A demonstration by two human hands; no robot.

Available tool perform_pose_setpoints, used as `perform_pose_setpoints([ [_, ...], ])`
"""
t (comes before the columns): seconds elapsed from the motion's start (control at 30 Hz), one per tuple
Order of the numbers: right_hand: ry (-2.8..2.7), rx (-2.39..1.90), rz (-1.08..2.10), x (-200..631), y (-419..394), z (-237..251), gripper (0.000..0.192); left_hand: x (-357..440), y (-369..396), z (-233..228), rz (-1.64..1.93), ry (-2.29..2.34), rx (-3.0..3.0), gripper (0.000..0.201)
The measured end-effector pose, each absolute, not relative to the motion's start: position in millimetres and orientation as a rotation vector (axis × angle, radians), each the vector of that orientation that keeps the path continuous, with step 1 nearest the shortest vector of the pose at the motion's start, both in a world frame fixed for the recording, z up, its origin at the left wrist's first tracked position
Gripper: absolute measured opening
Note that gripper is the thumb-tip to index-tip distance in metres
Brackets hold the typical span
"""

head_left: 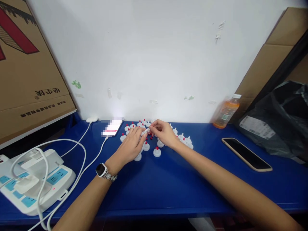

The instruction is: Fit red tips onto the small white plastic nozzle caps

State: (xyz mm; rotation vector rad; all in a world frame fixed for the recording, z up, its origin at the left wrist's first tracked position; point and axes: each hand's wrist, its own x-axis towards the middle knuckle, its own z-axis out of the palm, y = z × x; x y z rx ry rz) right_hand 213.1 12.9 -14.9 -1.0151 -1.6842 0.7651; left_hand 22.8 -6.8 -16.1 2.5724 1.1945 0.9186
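Note:
My left hand (131, 145) is closed around a white nozzle cap (145, 131), tilted with its spout toward the right. Fingertips of my right hand (164, 133) pinch together at the spout's end; what is between them is too small to make out. Under and around both hands stand several round white caps with red tips, such as one white cap (157, 152) in front. Small loose red tips (151, 138) lie between the hands. To the right, more white caps (188, 140) are grouped, some with bare spouts. My hands hide part of the caps.
On the blue table (154, 189) a lit phone (113, 127) lies at the back left, on a cable. A white power strip (48, 189) with looping cables fills the left. A dark phone (246, 154), an orange drink bottle (226, 112) and a dark plastic bag (276, 112) are right.

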Motion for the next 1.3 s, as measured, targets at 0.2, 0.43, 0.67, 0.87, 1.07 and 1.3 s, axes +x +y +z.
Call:
perform_pose_setpoints([
  [0.2, -1.355, -0.871, 1.084, 213.3, -13.1, -13.9, 0.035, 31.8, -16.4, -15.5, 0.893, 1.074, 2.583, 0.034],
  [0.43, -1.293, -0.825, 1.206, 218.3, -12.3, -7.9, 0.037, 34.3, -23.9, -13.4, 0.896, 1.021, 2.669, 0.038],
  [0.67, -1.261, -0.869, 1.080, 208.5, -17.3, -9.4, 0.041, 37.6, -23.3, -18.3, 0.918, 1.055, 2.657, 0.044],
  [0.87, -1.322, -0.868, 1.081, 206.8, -15.0, -10.4, 0.046, 38.4, -18.1, -25.5, 0.952, 1.037, 2.612, 0.055],
  [1.07, -1.493, -0.904, 1.020, 219.1, -6.8, 8.1, 0.038, 35.6, -13.3, -20.4, 0.979, 1.083, 2.572, 0.069],
  [1.3, -1.996, -1.138, 0.551, 237.3, -8.0, -1.7, 0.013, 13.4, -4.6, -9.1, 1.067, 1.199, 2.543, 0.042],
])
